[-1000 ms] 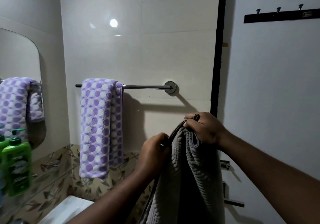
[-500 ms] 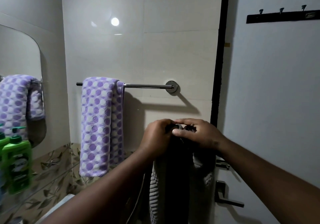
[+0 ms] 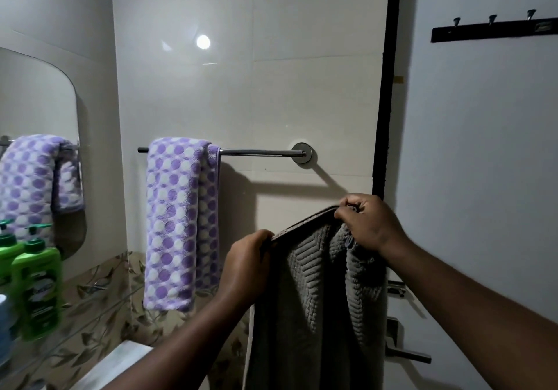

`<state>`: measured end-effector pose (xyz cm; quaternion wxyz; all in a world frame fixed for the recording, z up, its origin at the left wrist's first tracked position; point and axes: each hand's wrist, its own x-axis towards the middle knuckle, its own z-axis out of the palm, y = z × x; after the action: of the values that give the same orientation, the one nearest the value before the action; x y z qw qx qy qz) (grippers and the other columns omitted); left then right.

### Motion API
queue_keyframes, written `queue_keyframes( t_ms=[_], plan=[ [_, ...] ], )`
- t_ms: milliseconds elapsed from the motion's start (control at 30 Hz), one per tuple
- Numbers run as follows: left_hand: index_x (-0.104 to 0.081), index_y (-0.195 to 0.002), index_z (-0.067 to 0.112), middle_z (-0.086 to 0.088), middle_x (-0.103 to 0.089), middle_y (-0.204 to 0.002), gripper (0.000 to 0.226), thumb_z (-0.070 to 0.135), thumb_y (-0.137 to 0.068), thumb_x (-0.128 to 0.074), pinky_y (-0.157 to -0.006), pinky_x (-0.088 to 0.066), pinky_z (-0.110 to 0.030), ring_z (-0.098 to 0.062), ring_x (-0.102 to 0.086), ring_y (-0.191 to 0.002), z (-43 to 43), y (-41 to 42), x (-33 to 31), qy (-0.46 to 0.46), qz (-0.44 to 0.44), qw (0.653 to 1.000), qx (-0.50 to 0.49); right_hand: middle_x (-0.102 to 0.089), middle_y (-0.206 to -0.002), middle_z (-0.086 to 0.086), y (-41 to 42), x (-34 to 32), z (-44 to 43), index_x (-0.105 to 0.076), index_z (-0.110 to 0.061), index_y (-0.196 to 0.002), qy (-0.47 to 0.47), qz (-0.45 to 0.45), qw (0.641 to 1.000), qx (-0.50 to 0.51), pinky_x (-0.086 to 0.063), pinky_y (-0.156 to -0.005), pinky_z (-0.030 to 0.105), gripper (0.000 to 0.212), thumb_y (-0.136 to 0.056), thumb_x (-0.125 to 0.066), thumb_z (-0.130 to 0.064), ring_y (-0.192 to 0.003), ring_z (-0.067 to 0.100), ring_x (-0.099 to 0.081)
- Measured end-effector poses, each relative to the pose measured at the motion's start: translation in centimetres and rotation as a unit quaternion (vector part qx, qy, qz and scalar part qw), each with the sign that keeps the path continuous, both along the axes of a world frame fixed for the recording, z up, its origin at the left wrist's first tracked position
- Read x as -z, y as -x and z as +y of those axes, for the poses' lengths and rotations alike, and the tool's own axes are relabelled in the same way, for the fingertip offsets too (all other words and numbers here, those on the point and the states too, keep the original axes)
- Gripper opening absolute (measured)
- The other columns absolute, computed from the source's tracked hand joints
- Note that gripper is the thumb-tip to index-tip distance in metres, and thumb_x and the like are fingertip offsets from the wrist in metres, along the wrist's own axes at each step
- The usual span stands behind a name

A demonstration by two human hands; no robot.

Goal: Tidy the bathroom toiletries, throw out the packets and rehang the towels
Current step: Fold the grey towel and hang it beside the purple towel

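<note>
A grey ribbed towel hangs down from both my hands, below and to the right of the chrome towel rail. My left hand grips the towel's top edge at its left end. My right hand pinches the same edge higher up, at its right end. The edge runs stretched and slanted between them. A purple and white dotted towel is folded over the left part of the rail. The rail's right part is bare up to its round wall mount.
A green pump bottle stands on a glass shelf at the left, under a mirror. A black hook rack is on the door at upper right. A door handle shows by the grey towel. A white basin edge is below.
My hands were together at the towel's top half a second ago. They have now moved apart, the right one up and rightward, spreading the grey towel's top edge open.
</note>
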<state>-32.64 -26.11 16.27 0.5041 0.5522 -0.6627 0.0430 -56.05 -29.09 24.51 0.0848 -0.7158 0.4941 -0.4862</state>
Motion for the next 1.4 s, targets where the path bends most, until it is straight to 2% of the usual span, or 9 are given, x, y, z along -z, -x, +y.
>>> queue_keyframes(
  t_ms=[133, 233, 300, 433, 700, 1000, 1133, 1267, 1400],
  plan=[
    [-0.068, -0.098, 0.021, -0.001, -0.075, -0.094, 0.016, 0.017, -0.088, -0.056, -0.074, -0.052, -0.038, -0.026, -0.070, -0.092, 0.7, 0.8, -2.3, -0.006, -0.069, 0.998, 0.002, -0.068, -0.131, -0.015, 0.0, -0.4, 1.4, -0.045, -0.067, -0.132, -0.032, 0.240, 0.970, -0.011, -0.054, -0.094, 0.035, 0.069, -0.069, -0.071, -0.062, -0.116, 0.015, -0.065],
    [-0.074, -0.103, 0.020, -0.006, -0.078, -0.099, 0.018, 0.020, -0.091, -0.060, -0.074, -0.053, -0.036, -0.026, -0.072, -0.093, 1.3, 2.7, -4.5, -0.002, -0.132, 0.990, 0.041, -0.061, -0.138, -0.021, -2.1, 0.0, 1.8, -0.044, -0.061, -0.137, -0.021, 0.309, 0.949, -0.057, -0.051, -0.100, 0.036, 0.074, -0.068, -0.071, -0.061, -0.126, 0.013, -0.059],
    [-0.074, -0.100, 0.017, -0.007, -0.078, -0.095, 0.017, 0.018, -0.091, -0.060, -0.072, -0.053, -0.037, -0.025, -0.072, -0.089, 1.5, 3.4, -5.2, 0.004, -0.139, 0.989, 0.053, -0.067, -0.129, -0.016, -2.7, 0.1, 1.5, -0.057, -0.048, -0.132, 0.002, 0.301, 0.953, -0.039, -0.051, -0.095, 0.035, 0.061, -0.071, -0.065, -0.044, -0.121, 0.018, -0.061],
    [-0.066, -0.098, 0.021, 0.000, -0.073, -0.089, 0.010, 0.019, -0.091, -0.059, -0.069, -0.054, -0.039, -0.024, -0.068, -0.082, 1.6, 2.9, -4.7, 0.014, -0.091, 0.994, 0.060, -0.069, -0.091, -0.012, -2.1, 0.1, 1.1, -0.070, -0.037, -0.101, 0.035, 0.289, 0.956, -0.024, -0.046, -0.071, 0.032, 0.026, -0.077, -0.062, -0.045, -0.095, 0.019, -0.063],
    [-0.061, -0.099, 0.023, -0.003, -0.073, -0.091, 0.013, 0.021, -0.088, -0.057, -0.065, -0.047, -0.038, -0.038, -0.066, -0.090, 2.2, -0.1, -0.7, 0.002, -0.122, 0.991, -0.051, -0.074, -0.084, -0.002, -0.4, 0.0, 0.4, -0.071, -0.032, -0.089, 0.055, 0.167, 0.982, 0.074, -0.053, -0.070, 0.031, 0.025, -0.076, -0.062, -0.051, -0.084, 0.027, -0.067],
    [-0.065, -0.097, 0.024, 0.004, -0.071, -0.093, 0.017, 0.040, -0.096, -0.060, -0.071, -0.050, -0.038, -0.024, -0.066, -0.093, 1.7, -3.4, -0.3, 0.007, -0.093, 0.990, -0.102, -0.072, -0.081, -0.003, 1.5, -0.9, -0.7, -0.069, -0.029, -0.077, 0.010, 0.094, 0.990, 0.100, -0.055, -0.072, 0.033, 0.018, -0.078, -0.067, -0.047, -0.079, 0.025, -0.065],
    [-0.069, -0.083, 0.024, 0.007, -0.069, -0.071, 0.015, 0.035, -0.093, -0.071, -0.063, -0.049, -0.035, -0.004, -0.061, -0.067, 1.8, -3.9, -0.3, 0.005, 0.006, 1.000, 0.004, -0.072, -0.078, -0.003, 2.7, -0.9, -1.4, -0.069, -0.027, -0.075, -0.001, 0.094, 0.990, 0.102, -0.057, -0.071, 0.035, 0.023, -0.073, -0.066, -0.049, -0.079, 0.025, -0.067],
    [-0.072, -0.082, 0.018, 0.000, -0.073, -0.072, 0.021, 0.037, -0.087, -0.076, -0.062, -0.047, -0.032, -0.009, -0.059, -0.068, 1.2, -3.0, -0.8, -0.055, 0.230, 0.967, 0.095, -0.073, -0.097, -0.003, 1.8, -0.4, -0.6, -0.064, -0.041, -0.110, -0.012, 0.172, 0.979, 0.108, -0.050, -0.072, 0.030, 0.043, -0.071, -0.078, -0.052, -0.092, 0.025, -0.068],
    [-0.069, -0.083, 0.003, -0.006, -0.068, -0.069, 0.018, 0.017, -0.093, -0.074, -0.059, -0.046, -0.027, -0.014, -0.058, -0.065, 0.7, 0.1, -1.9, -0.114, 0.344, 0.922, 0.138, -0.065, -0.070, -0.011, -2.7, 1.5, 1.6, -0.062, -0.031, -0.085, 0.068, 0.178, 0.982, 0.013, -0.049, -0.062, 0.029, 0.039, -0.068, -0.076, -0.063, -0.071, 0.014, -0.064]
  ],
)
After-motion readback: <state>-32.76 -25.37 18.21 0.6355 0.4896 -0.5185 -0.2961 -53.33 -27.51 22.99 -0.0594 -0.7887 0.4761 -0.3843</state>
